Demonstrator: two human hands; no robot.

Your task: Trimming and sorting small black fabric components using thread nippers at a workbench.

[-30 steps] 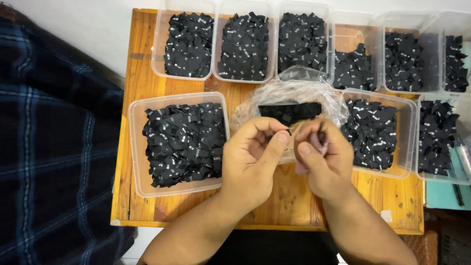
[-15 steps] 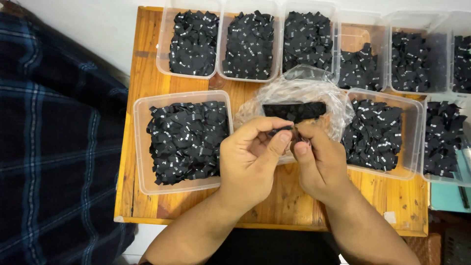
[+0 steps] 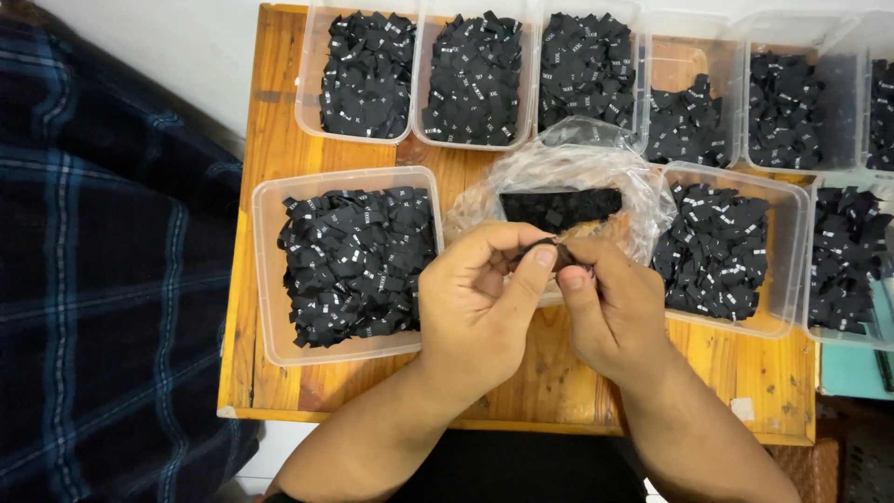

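Pinched between the thumbs and forefingers of the left hand (image 3: 480,303) and right hand (image 3: 610,312), a small dark piece (image 3: 548,251) shows only a sliver — its shape cannot be told. The hands cover the near edge of the clear plastic bag (image 3: 568,177). The top row of tubs (image 3: 466,74) is cut off by the upper edge, and the far-right tubs (image 3: 852,256) by the right edge. White marks on the black labels (image 3: 354,256) are too small to read. A plaid cloth (image 3: 102,279) runs off the left edge — its wearer unseen.
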